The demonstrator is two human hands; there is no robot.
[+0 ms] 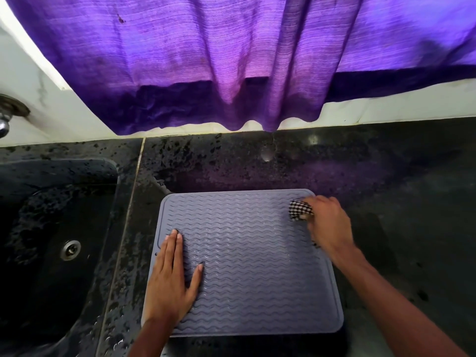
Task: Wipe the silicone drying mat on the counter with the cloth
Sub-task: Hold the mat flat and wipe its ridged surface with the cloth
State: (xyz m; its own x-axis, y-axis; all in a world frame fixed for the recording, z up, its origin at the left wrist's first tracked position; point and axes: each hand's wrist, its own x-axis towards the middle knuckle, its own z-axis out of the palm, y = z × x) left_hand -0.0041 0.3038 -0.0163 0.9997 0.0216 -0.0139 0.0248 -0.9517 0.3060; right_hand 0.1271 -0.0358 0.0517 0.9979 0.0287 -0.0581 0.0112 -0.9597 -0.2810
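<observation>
From the head view, the left hand (171, 282) lies flat with straight fingers on the near-left part of the grey silicone drying mat (247, 264), which lies on the dark counter (386, 176) under both hands. The right hand (328, 222) grips the bunched checked cloth (300, 209) at the mat's far-right corner. A dark sink (51, 228) lies left of the left hand, and a purple curtain (206, 60) hangs beyond both.

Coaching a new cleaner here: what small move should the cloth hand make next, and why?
Probably sweep the cloth left across the mat: the right hand grips it at the far right corner, and the left hand presses the mat flat.
</observation>
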